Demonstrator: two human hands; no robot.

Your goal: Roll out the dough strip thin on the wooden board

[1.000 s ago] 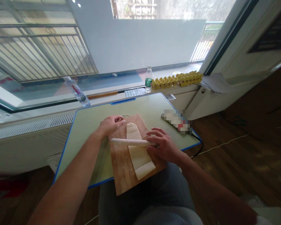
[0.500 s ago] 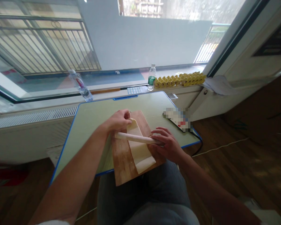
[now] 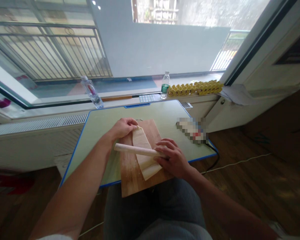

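Observation:
A long strip of pale rolled dough (image 3: pixel 141 137) lies across a wooden board (image 3: pixel 129 176). At its far end, my left hand (image 3: pixel 124 128) pinches the dough's edge between thumb and fingers. A white rolling pin (image 3: pixel 133 149) crosses over the strip, its left end sticking out past the board's left side. My right hand (image 3: pixel 172 156) is over the pin's right end, fingers bent across it, thumb on the near side by the dough. The palm covers the tip of the pin.
The board rests on a small light-green table (image 3: pixel 102 123) with a blue rim, overhanging its near edge. A blurred-out device (image 3: pixel 193 130) with a black cable lies on the right. Two plastic bottles (image 3: pixel 92 93) and yellow egg trays (image 3: pixel 195 88) stand along the windowsill.
The rolling pin and my right hand have slid a little left and nearer. The dough's near end has shifted left and lies flatter. My left hand still pinches the far end.

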